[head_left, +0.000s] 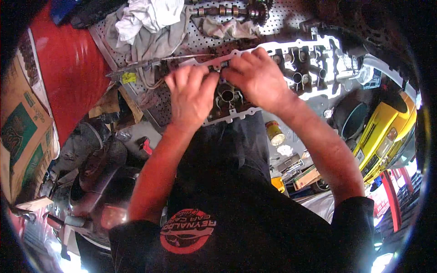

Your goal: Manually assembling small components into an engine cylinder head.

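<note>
A long metal cylinder head (302, 93) lies across the bench in front of me, its valve side up, with round bores and bright machined edges. My left hand (191, 93) is over its left part, fingers curled and thumb tip near the far rail. Beside it, my right hand (259, 79) reaches down with bent fingers close to the same spot. Both hands look closed at the fingertips, slightly blurred. Whatever they pinch is hidden or too small to name. Between and below them a round bore (227, 95) shows.
On the perforated metal bench (200, 41) sit a camshaft (227, 11), a white rag (148, 18), a grey cloth (157, 48) and a crumpled rag (230, 28). A long thin metal bar (150, 61) lies left. Below are a yellow can (275, 133) and, right, a yellow car (387, 132).
</note>
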{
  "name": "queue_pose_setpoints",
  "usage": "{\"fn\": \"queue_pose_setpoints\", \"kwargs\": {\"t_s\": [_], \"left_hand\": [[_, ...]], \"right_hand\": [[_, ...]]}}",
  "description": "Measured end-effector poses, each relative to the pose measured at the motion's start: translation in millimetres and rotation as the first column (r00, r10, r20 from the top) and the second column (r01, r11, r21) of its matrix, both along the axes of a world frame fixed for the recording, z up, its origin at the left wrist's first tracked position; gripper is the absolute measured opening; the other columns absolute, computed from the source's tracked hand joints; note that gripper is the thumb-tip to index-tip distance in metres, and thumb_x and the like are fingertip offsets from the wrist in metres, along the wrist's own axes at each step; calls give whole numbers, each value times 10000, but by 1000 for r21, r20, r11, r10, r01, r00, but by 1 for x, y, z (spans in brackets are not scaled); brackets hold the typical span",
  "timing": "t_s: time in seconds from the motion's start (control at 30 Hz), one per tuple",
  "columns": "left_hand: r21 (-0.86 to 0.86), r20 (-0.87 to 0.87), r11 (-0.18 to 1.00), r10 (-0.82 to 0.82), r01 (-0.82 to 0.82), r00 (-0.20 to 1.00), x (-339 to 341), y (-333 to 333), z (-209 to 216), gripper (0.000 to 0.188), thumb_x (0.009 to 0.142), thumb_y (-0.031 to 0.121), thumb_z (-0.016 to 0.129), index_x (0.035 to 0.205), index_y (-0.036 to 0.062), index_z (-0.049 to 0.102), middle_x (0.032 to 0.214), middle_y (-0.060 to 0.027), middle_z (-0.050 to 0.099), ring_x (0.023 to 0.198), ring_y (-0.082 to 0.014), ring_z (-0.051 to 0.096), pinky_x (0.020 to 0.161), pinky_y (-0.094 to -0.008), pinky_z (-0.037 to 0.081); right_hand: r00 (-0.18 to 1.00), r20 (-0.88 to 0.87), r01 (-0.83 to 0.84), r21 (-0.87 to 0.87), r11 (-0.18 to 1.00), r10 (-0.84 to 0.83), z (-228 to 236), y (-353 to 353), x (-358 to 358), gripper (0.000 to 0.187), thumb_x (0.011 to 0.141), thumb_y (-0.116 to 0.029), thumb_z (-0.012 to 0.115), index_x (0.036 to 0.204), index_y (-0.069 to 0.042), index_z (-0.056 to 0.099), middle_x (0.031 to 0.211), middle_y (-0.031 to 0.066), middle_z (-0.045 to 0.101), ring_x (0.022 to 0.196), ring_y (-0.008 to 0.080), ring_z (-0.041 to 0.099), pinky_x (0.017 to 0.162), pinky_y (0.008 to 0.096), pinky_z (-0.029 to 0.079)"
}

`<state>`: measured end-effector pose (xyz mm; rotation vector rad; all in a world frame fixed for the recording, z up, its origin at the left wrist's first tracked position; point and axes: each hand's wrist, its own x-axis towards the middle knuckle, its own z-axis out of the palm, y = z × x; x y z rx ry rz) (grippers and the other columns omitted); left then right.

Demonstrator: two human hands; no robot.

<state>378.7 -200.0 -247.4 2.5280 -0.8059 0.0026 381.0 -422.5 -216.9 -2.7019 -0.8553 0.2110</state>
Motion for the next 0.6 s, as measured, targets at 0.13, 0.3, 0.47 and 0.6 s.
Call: {"fn": "queue_pose_setpoints", "kwargs": {"t_s": [0.13,0.3,0.47,0.6], "left_hand": [[37,72,999,-21,19,997,-17,2,-21,290,833,220,676,1106,152,743,1155,11,617,1121,-228,552,966,-477,374],[79,142,995,-65,54,988,-18,8,-20,310,852,249,645,1127,140,739,1166,11,627,1124,-220,556,971,-489,366],[141,106,985,-110,95,988,-13,4,-23,324,871,270,612,1142,132,725,1188,1,621,1125,-217,558,976,-497,368],[117,8,991,-65,63,998,-20,0,-23,305,845,180,675,1140,133,741,1206,-10,618,1163,-239,547,984,-505,366]], "right_hand": [[997,63,-44,2,999,44,-12,2,-13,293,799,-216,651,1060,-154,768,1016,-8,611,984,195,601,886,384,450],[995,88,-48,-18,999,50,-11,3,-18,300,794,-225,658,1060,-139,769,1010,-21,603,974,186,588,842,379,451],[997,68,-17,-110,994,25,-20,9,-19,313,807,-225,653,1092,-160,762,1035,-32,617,979,181,594,847,379,451],[998,61,-5,-115,993,13,-22,10,-15,320,822,-229,645,1118,-169,752,1049,-30,629,1013,177,609,870,387,451]]}}
